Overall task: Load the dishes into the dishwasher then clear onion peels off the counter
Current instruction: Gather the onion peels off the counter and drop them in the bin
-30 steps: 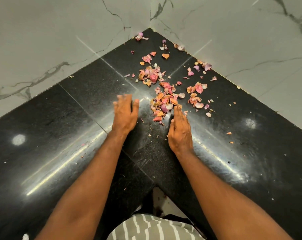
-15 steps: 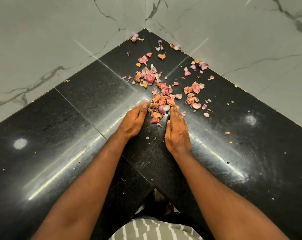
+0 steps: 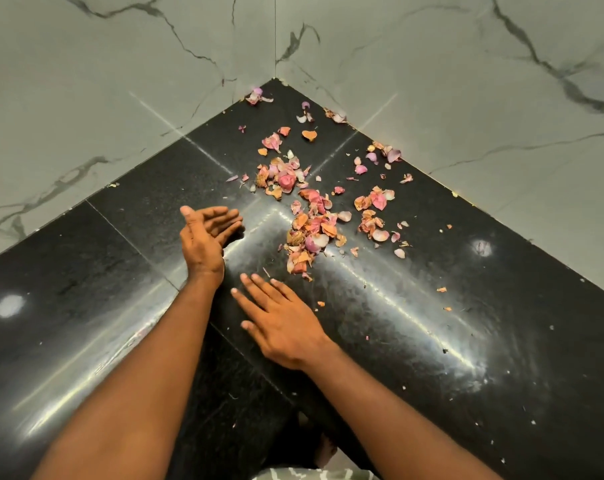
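Black corner bench (image 3: 85, 306), marble walls (image 3: 85, 98) behind: onion peels (image 3: 311, 223) scattered from the corner toward the middle, densest pile just right of the left hand (image 3: 207, 233). Left hand empty, palm turned up, fingers loosely spread, near the pile. Right hand (image 3: 283, 323) flat, palm down, fingers straight and spread, just short of the nearest peels.

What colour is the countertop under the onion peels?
Glossy black countertop, faintly speckled, seen in the head view; the onion peels are pink and orange.
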Tool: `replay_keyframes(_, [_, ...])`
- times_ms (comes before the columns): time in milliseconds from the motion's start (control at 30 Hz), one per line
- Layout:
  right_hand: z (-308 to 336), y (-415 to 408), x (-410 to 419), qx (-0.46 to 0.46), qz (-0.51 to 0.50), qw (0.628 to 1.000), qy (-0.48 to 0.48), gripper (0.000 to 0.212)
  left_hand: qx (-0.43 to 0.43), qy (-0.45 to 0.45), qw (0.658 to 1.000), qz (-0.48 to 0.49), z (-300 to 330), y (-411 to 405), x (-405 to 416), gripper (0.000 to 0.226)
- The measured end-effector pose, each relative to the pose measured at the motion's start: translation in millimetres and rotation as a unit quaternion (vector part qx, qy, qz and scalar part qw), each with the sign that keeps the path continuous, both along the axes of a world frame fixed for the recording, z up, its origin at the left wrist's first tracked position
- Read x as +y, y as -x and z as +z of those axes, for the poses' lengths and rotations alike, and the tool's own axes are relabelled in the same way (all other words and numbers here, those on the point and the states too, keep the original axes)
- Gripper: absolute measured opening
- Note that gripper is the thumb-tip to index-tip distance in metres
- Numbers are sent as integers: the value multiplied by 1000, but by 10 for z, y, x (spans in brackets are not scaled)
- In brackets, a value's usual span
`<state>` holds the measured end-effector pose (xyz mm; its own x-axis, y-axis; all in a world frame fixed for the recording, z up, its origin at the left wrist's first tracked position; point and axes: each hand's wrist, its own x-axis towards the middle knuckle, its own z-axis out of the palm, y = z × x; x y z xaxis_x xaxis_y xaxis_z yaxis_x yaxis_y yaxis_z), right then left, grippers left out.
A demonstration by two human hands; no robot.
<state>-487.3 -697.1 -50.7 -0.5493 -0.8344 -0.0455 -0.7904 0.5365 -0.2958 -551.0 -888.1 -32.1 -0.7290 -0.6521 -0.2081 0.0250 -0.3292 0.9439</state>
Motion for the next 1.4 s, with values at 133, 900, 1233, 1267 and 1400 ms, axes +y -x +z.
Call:
replay_keyframes(133, [61, 392, 74, -13, -87, 996, -33, 64, 16, 5, 1000, 5, -35, 3, -2, 72])
replay_keyframes(900, [175, 2084, 843, -85, -424, 897, 89, 72, -169, 513, 834, -113, -138, 109, 213, 52])
replay_keyframes(1233, [323, 1614, 824, -31, -423, 853, 303, 48, -185, 530, 818, -128, -141, 117, 212, 53])
replay_keyframes(1267, [282, 1642, 955, -3, -478, 838, 263, 55, -190, 536, 812, -131, -130, 118, 222, 53])
replay_keyframes(1400, [133, 1628, 1151, -66, -534, 843, 15, 90, -210, 569, 783, -135, -83, 115, 273, 50])
